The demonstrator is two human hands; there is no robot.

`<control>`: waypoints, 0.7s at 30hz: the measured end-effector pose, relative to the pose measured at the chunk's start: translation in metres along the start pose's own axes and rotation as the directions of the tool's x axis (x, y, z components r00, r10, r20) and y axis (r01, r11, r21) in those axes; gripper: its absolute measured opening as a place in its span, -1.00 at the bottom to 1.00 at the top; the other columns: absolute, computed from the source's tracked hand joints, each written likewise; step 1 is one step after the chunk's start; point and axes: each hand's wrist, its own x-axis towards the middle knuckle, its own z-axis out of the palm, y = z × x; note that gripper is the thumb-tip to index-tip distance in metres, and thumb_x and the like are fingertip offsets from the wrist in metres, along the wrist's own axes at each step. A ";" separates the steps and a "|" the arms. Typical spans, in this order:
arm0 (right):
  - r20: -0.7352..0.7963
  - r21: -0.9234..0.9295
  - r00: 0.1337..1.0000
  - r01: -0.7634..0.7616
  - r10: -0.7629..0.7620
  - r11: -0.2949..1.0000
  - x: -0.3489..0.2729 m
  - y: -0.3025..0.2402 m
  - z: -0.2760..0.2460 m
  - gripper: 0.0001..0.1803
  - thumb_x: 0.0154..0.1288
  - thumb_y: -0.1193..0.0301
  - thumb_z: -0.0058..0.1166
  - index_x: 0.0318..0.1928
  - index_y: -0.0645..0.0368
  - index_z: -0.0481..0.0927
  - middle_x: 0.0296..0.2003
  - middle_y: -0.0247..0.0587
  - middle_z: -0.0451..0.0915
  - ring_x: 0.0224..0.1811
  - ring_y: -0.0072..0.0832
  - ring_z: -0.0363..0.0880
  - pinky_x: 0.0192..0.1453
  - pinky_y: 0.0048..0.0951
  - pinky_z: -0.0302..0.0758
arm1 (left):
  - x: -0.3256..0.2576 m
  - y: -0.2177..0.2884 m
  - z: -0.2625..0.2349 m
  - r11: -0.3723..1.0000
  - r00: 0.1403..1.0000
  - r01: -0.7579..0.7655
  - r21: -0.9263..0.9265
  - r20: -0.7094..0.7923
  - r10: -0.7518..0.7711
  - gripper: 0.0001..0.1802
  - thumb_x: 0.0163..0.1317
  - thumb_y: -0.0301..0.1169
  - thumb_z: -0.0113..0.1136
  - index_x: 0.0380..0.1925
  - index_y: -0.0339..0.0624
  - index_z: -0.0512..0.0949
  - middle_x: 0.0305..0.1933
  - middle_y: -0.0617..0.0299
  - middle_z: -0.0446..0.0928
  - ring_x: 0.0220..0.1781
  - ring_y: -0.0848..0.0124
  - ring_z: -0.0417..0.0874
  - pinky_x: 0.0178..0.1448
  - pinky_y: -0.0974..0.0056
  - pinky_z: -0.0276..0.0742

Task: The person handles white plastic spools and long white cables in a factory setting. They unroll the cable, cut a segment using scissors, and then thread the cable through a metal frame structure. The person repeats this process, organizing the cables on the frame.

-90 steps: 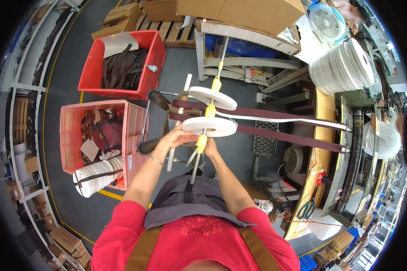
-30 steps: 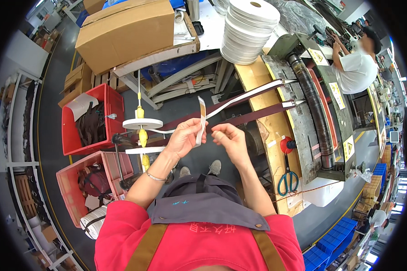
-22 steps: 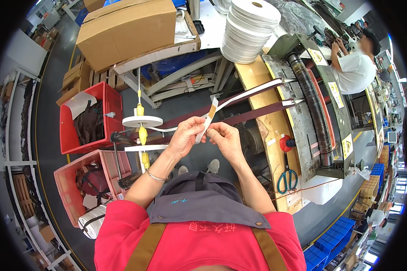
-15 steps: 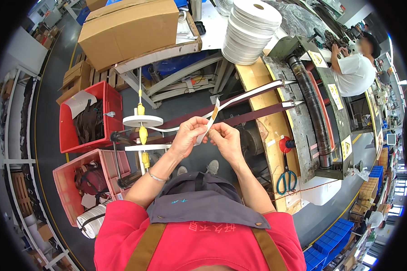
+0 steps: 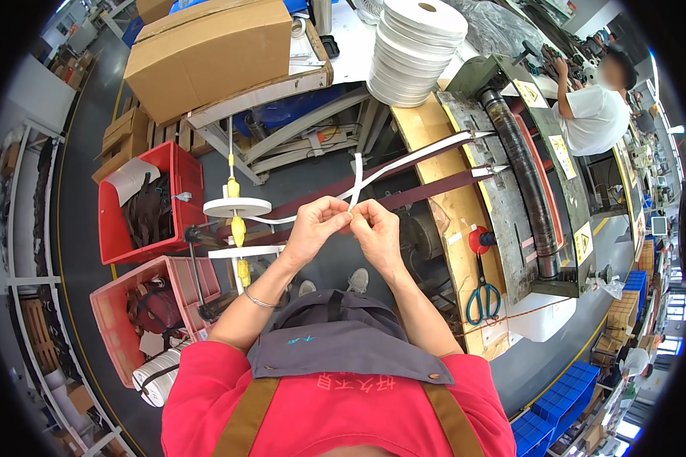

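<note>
A narrow white strip of tape stands up from between my two hands, its free end pointing away from me. My left hand pinches it with thumb and index finger, the other fingers curled. Right against it, my right hand closes its fingertips on the same strip. Just beyond my hands, another white tape and dark maroon webbing bands run across to a roller machine on the right. To the left, a white reel sits on a rod with yellow fittings.
Scissors with teal handles hang on the wooden board beside a red disc. A stack of white rolls stands at the machine's far end. Red crates are on the left; a person in white works far right.
The strip between my hands has turned from showing a brownish-yellow patch to showing plain white. My fingertips have come closer together, and the view has shifted slightly.
</note>
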 end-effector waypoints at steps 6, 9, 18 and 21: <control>-0.004 0.162 1.000 -0.020 0.021 0.987 0.004 0.009 0.003 -0.88 0.10 0.51 -0.06 -0.50 0.31 0.48 -0.64 -0.30 0.53 -0.59 -0.75 0.41 -0.54 -0.67 0.30 | 0.008 0.003 -0.007 0.981 0.996 0.092 -0.169 0.014 -0.091 -0.88 0.12 -0.47 0.11 -0.38 -0.33 0.49 -0.48 0.22 0.53 -0.47 0.54 0.53 -0.35 0.50 0.43; -0.011 0.156 0.999 -0.029 0.031 0.987 0.004 0.010 0.004 -0.88 0.10 0.51 -0.07 -0.51 0.29 0.47 -0.67 -0.37 0.48 -0.62 -0.77 0.34 -0.55 -0.67 0.26 | 0.007 0.008 -0.007 0.988 0.992 0.113 -0.104 0.069 -0.106 -0.90 0.11 -0.49 0.12 -0.41 -0.32 0.50 -0.49 0.24 0.53 -0.48 0.58 0.50 -0.36 0.52 0.40; 0.011 0.172 1.000 0.004 -0.006 0.985 0.002 0.014 0.006 -0.88 0.11 0.50 -0.09 -0.52 0.28 0.43 -0.68 -0.46 0.38 -0.63 -0.79 0.24 -0.58 -0.67 0.20 | 0.010 0.002 -0.020 0.982 0.978 0.180 -0.064 0.115 -0.172 -0.88 0.10 -0.47 0.14 -0.43 -0.32 0.52 -0.44 0.27 0.52 -0.41 0.60 0.52 -0.27 0.48 0.47; 0.036 0.217 0.999 -0.030 0.023 0.976 0.003 0.009 0.003 -0.89 0.12 0.50 -0.09 -0.51 0.28 0.42 -0.65 -0.45 0.39 -0.61 -0.79 0.26 -0.56 -0.68 0.22 | 0.010 0.010 -0.014 0.959 0.968 0.229 -0.166 0.146 -0.206 -0.88 0.08 -0.46 0.14 -0.40 -0.31 0.51 -0.44 0.25 0.52 -0.43 0.57 0.53 -0.30 0.45 0.50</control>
